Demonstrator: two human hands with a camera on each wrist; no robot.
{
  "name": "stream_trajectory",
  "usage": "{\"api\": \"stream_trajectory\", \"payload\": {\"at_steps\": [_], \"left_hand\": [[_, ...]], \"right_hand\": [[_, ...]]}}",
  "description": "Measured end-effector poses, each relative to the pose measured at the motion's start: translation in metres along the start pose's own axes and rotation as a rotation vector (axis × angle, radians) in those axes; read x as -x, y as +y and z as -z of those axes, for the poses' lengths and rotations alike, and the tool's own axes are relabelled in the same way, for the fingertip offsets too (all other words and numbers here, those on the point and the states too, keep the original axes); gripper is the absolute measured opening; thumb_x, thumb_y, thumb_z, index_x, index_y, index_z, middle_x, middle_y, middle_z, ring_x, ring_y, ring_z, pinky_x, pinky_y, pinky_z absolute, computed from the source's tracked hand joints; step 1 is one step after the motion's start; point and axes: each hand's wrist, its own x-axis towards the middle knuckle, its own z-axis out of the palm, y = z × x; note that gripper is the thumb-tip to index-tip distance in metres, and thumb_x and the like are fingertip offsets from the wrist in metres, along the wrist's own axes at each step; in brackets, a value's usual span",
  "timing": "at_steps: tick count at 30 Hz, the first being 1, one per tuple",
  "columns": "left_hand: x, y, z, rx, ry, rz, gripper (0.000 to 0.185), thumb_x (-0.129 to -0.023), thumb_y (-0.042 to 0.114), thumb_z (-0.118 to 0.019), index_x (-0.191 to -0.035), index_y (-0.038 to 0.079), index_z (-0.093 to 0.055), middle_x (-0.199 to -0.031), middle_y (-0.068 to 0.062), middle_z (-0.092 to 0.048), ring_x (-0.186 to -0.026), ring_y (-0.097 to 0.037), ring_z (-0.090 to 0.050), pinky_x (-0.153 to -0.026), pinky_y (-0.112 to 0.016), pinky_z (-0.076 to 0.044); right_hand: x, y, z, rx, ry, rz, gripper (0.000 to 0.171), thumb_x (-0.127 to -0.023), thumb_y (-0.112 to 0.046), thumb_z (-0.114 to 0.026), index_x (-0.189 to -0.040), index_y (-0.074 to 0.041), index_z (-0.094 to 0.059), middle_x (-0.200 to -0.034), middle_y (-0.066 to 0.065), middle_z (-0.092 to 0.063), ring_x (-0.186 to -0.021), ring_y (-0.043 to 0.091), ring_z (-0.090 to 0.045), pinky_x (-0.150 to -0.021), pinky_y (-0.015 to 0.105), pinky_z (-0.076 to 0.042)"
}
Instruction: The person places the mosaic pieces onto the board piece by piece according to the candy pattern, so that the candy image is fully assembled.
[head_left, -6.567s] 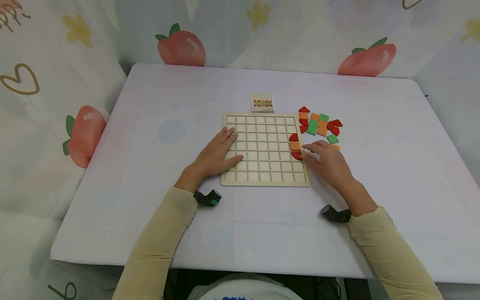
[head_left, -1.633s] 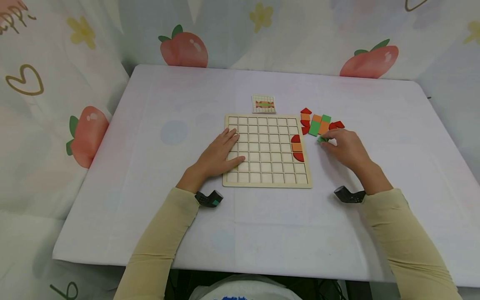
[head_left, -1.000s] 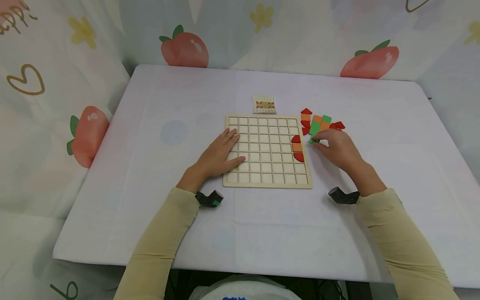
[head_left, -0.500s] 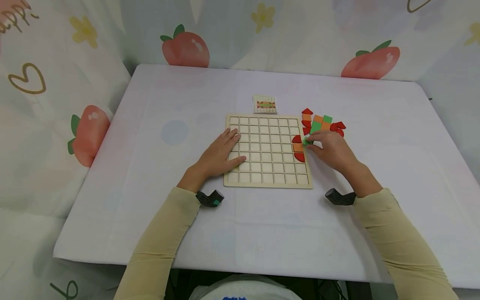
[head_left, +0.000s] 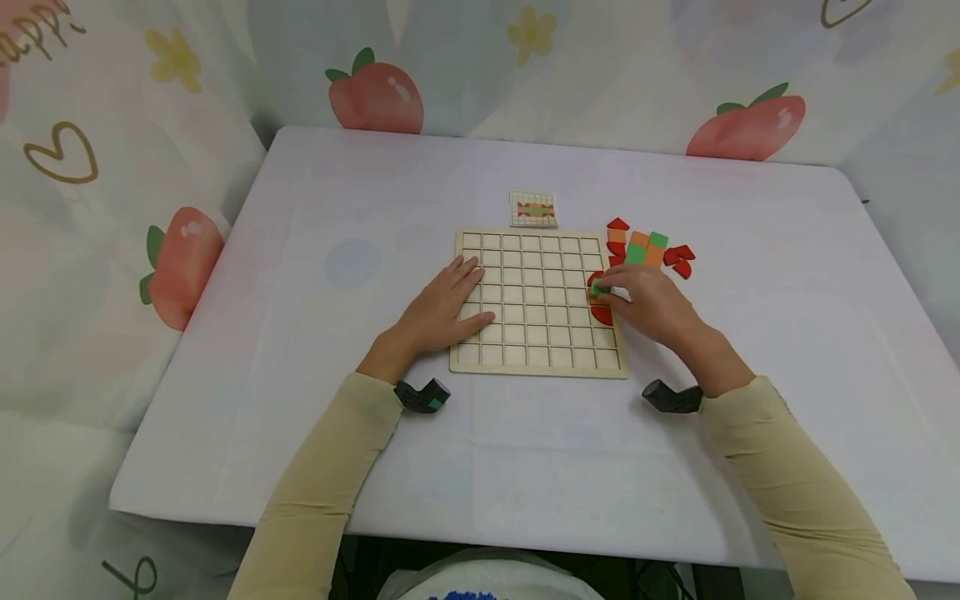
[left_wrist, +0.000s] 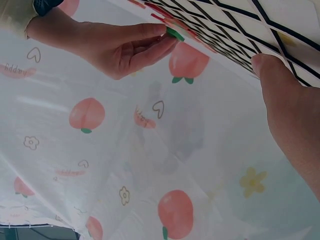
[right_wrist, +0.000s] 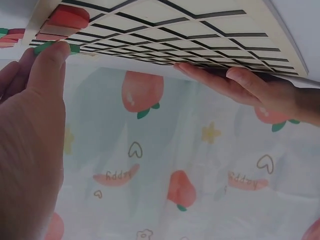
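Observation:
A wooden grid board lies mid-table. My left hand rests flat on its left edge with fingers straight. My right hand pinches a small green square tile over the board's right columns, above the red and orange tiles set there. In the right wrist view the thumb presses the green tile against the board. The left wrist view has the green tile at my right hand's fingertips.
Loose red, orange and green tiles lie in a cluster right of the board. A small pattern card sits behind the board. The table's white cloth is ringed by a curtain printed with peaches.
My right hand picked up a green tile from the loose cluster and carried it left onto the board's right columns. The left hand has stayed put.

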Motion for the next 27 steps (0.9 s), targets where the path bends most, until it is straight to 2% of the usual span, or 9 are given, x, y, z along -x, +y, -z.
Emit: {"api": "stream_trajectory", "payload": {"at_steps": [4, 12, 27], "left_hand": [[0.0, 0.001, 0.001, 0.001, -0.001, -0.003, 0.075, -0.08, 0.058, -0.033, -0.134, 0.008, -0.02, -0.14, -0.004, -0.01, -0.126, -0.017, 0.002, -0.1, -0.032, -0.007], [0.0, 0.002, 0.002, 0.016, -0.01, 0.01, 0.074, -0.08, 0.058, -0.034, -0.134, 0.008, -0.021, -0.14, -0.003, -0.01, -0.126, -0.017, 0.002, -0.1, -0.033, -0.007], [0.001, 0.002, 0.003, 0.019, -0.014, 0.014, 0.074, -0.08, 0.057, -0.035, -0.135, 0.009, -0.02, -0.14, -0.003, -0.01, -0.126, -0.016, 0.002, -0.1, -0.032, -0.007]], "right_hand": [[-0.002, -0.003, -0.002, -0.007, -0.021, 0.036, 0.023, -0.077, -0.011, -0.061, -0.099, -0.004, -0.063, -0.101, 0.008, -0.057, -0.099, 0.022, -0.046, -0.08, 0.038, -0.039], [-0.008, -0.009, -0.007, 0.033, -0.062, 0.089, 0.024, -0.077, -0.011, -0.062, -0.098, -0.001, -0.063, -0.102, 0.01, -0.056, -0.099, 0.023, -0.046, -0.08, 0.037, -0.04], [-0.011, -0.014, -0.01, 0.029, -0.066, 0.145, 0.023, -0.074, -0.009, -0.064, -0.097, -0.003, -0.063, -0.097, 0.007, -0.057, -0.09, 0.02, -0.05, -0.074, 0.032, -0.044]]}}
